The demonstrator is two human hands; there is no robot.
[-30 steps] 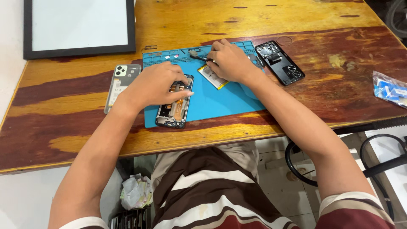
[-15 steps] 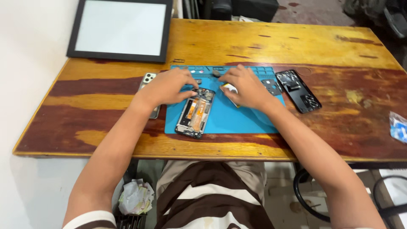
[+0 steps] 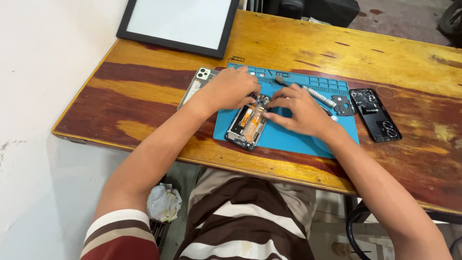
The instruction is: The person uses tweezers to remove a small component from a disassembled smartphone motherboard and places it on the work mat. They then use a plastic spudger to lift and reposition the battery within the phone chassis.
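An opened phone [image 3: 248, 126] with orange flex cables showing lies on a blue work mat [image 3: 288, 137] at the wooden table's near edge. My left hand [image 3: 231, 89] curls over the phone's far end and grips it. My right hand [image 3: 301, 113] rests on the mat beside it, fingers spread, fingertips touching the phone's upper right edge and holding nothing. A silver-tipped screwdriver [image 3: 317, 97] lies on the mat just behind my right hand.
A small black plate [image 3: 342, 105] sits on the mat's right side, and a black back cover [image 3: 375, 114] lies just off it. A pale phone [image 3: 196, 84] lies left of the mat, partly under my left wrist. A black-framed white panel [image 3: 178, 21] lies at the back. Crumpled paper [image 3: 161, 202] sits below the table.
My right hand came down from the mat's far edge to the phone, and a screwdriver now lies on the mat behind it. My left hand slid to the phone's far end. The view shifted.
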